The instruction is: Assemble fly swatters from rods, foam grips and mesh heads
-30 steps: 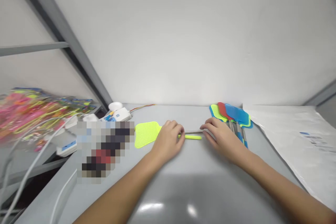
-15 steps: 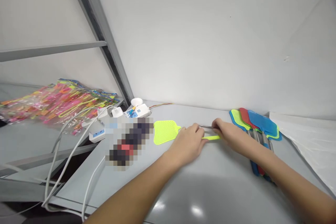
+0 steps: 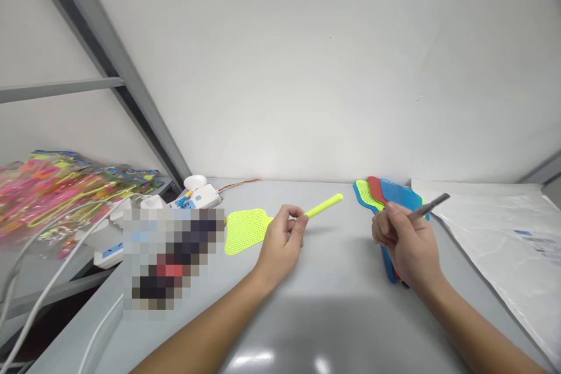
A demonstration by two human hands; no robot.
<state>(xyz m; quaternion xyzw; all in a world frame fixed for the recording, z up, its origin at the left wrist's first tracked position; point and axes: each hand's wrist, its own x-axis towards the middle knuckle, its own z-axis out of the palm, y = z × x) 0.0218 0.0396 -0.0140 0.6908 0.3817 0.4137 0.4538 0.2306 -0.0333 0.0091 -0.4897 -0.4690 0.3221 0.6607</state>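
Note:
A neon yellow-green fly swatter (image 3: pixel 246 231) is pinched between the fingers of my left hand (image 3: pixel 280 242). Its perforated head lies to the left of the hand, and its handle sticks out to the upper right. My right hand (image 3: pixel 412 245) is closed around a thin grey rod (image 3: pixel 432 205) whose end points up and right; the rest is hidden in the fist. Just behind that hand is a pile of blue, yellow and red fly swatters (image 3: pixel 397 191), partly covered by the hand.
On the left are packaged colourful items (image 3: pixel 83 193) in clear plastic. Power strips (image 3: pixel 199 197) with white cables (image 3: pixel 37 310) stand near a metal frame post (image 3: pixel 114 64). A pixelated patch (image 3: pixel 173 263) hides something on the grey table (image 3: pixel 333 310). A white plastic sheet (image 3: pixel 495 234) lies right.
My hands have moved apart. The right hand has gone right, carrying the grey rod away from the yellow-green swatter, which stays in my left hand. The view has turned to the right.

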